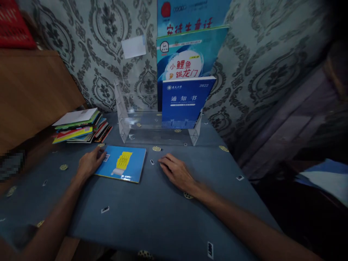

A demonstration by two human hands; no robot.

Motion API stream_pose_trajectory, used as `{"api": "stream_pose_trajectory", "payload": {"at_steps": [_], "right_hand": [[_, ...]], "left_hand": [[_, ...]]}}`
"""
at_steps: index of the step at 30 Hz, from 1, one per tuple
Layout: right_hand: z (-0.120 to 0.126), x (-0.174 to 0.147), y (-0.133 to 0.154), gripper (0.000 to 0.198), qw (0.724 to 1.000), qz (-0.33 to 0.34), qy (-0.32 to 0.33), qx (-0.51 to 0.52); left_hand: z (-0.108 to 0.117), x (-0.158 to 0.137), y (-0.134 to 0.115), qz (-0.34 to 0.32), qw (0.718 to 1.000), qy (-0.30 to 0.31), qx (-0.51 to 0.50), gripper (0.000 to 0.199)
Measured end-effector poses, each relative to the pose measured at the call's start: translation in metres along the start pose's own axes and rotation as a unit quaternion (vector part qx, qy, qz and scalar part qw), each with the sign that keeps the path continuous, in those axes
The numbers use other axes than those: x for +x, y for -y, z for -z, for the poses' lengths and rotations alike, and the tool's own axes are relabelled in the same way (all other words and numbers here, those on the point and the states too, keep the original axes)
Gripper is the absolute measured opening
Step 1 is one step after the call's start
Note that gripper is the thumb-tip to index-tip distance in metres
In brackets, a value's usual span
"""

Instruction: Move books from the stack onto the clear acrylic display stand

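Note:
A blue book (138,163) with a yellow printed patch lies flat on the table, its back cover with a barcode facing up. My left hand (91,162) grips its left edge, the fingertips by the barcode. Right of the book, my right hand (178,172) rests on the tablecloth, holding nothing, its fingers loosely bent and slightly apart. Behind both hands stands a clear acrylic book rack (123,127). On its right side a dark blue booklet (182,105) leans upright, in front of a teal book (187,50) and a taller blue book (195,16).
A stack of books and papers (77,127) sits at the table's back left, beside a wooden panel (35,94). A red basket (15,27) is above it. Patterned wallpaper (108,29) with a white paper (133,47) rises behind. The table's right edge borders a dark area.

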State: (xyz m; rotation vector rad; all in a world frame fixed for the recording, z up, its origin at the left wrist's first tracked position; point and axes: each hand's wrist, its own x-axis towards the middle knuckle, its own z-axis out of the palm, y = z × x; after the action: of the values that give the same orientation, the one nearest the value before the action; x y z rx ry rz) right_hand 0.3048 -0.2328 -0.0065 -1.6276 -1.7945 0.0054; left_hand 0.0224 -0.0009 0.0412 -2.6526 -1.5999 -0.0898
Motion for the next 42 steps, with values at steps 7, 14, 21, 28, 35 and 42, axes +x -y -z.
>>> {"api": "stream_pose_trajectory", "payload": {"at_steps": [7, 14, 21, 28, 35, 42], "right_hand": [[0.003, 0.001, 0.002, 0.022, 0.999, 0.007, -0.034, 0.03], [0.012, 0.0, 0.016, 0.019, 0.99, 0.103, -0.076, 0.053], [0.014, -0.003, 0.037, 0.017, 0.991, 0.123, 0.054, -0.029], [0.014, -0.002, 0.033, 0.033, 0.989, 0.054, 0.122, -0.062], [0.022, 0.014, 0.006, 0.047, 0.985, -0.013, 0.152, -0.077], [0.04, 0.005, -0.006, 0.047, 0.964, -0.15, 0.14, -0.167]], "left_hand": [[-0.006, -0.004, -0.02, -0.04, 0.999, 0.013, -0.017, 0.047], [-0.011, -0.019, -0.069, -0.118, 0.992, 0.027, -0.027, 0.047], [-0.021, -0.038, -0.111, -0.23, 0.97, 0.025, -0.081, 0.051], [-0.02, -0.045, -0.136, -0.296, 0.949, 0.038, -0.099, 0.056], [-0.011, -0.046, -0.141, -0.292, 0.952, 0.045, -0.077, 0.05], [-0.017, -0.042, -0.138, -0.315, 0.946, 0.011, -0.081, 0.044]]}}
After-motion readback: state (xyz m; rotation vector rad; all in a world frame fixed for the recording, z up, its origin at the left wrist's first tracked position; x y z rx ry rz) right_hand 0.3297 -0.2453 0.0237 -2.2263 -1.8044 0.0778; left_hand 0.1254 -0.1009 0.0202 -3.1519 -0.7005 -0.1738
